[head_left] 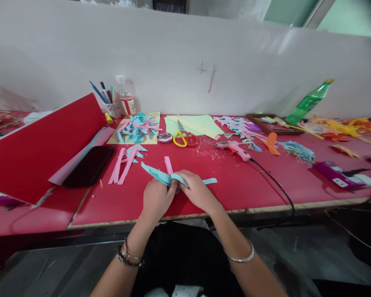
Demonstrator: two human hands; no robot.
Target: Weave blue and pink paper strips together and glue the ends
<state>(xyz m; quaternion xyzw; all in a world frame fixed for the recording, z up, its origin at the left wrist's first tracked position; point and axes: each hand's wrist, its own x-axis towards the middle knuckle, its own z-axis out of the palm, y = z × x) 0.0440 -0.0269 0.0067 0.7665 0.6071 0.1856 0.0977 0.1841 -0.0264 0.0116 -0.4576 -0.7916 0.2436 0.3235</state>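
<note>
Head view. Blue paper: sitting at the frame's centre, being held low between two hands. Left hand: its fingers are pinching the paper, closed tight. Right hand: its fingers are clasping a bent blue piece. Pink strip: lying just beyond. Pink glue gun: resting right of centre, black cable trailing lower right. Risks, as I am judging: uneven pulling tearing the paper; the right hand swinging outward, snagging the cable, dragging the gun.

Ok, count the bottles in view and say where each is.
2: a clear bottle with a red-and-white label beside the pen cup, back left, and a green soda bottle by the brown tray, back right. More could be hidden behind the red board.
</note>
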